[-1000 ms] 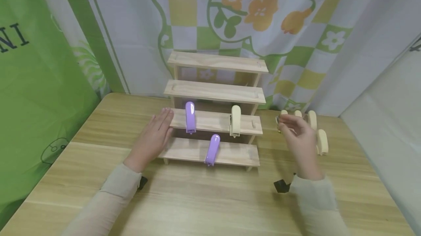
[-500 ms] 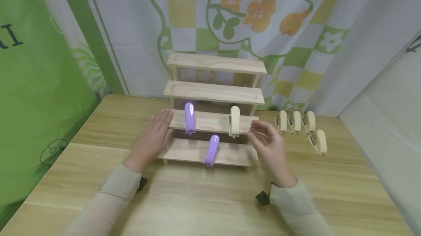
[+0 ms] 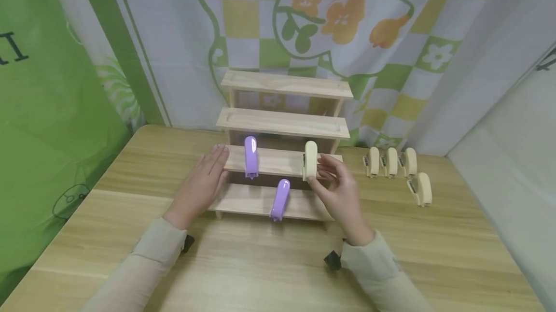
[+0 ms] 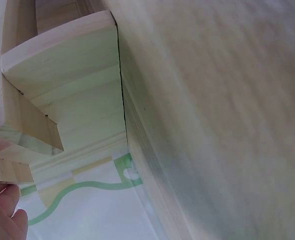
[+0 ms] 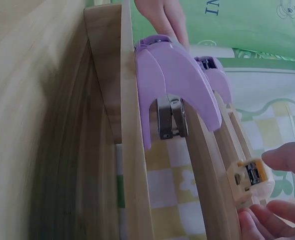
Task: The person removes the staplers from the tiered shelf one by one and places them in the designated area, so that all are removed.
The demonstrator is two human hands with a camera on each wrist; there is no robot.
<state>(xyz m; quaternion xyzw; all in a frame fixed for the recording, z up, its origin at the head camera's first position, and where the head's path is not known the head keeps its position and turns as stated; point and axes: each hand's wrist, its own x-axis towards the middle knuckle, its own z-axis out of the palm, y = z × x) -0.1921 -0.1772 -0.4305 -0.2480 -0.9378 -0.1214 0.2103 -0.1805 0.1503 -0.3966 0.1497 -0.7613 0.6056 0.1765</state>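
My right hand (image 3: 340, 196) is at the cream stapler (image 3: 310, 160) on the second step from the bottom of a wooden tiered shelf (image 3: 282, 121). Its thumb meets the stapler's near end, and its curled fingers are on the right side; in the right wrist view they bracket that cream stapler (image 5: 247, 182). My left hand (image 3: 200, 181) lies with straight fingers against the left end of the same step. One purple stapler (image 3: 251, 156) stands on that step, to the left. Another purple stapler (image 3: 280, 200) sits tilted on the lowest step.
Several more cream staplers (image 3: 392, 161) stand on the wooden table (image 3: 260, 268) right of the shelf, one (image 3: 421, 189) nearer than the others. A patterned curtain (image 3: 243, 17) hangs behind, and green cloth (image 3: 48, 133) is at the left.
My right hand has moved left from beside the cream staplers on the table to the cream stapler on the shelf. The left hand stays in place.
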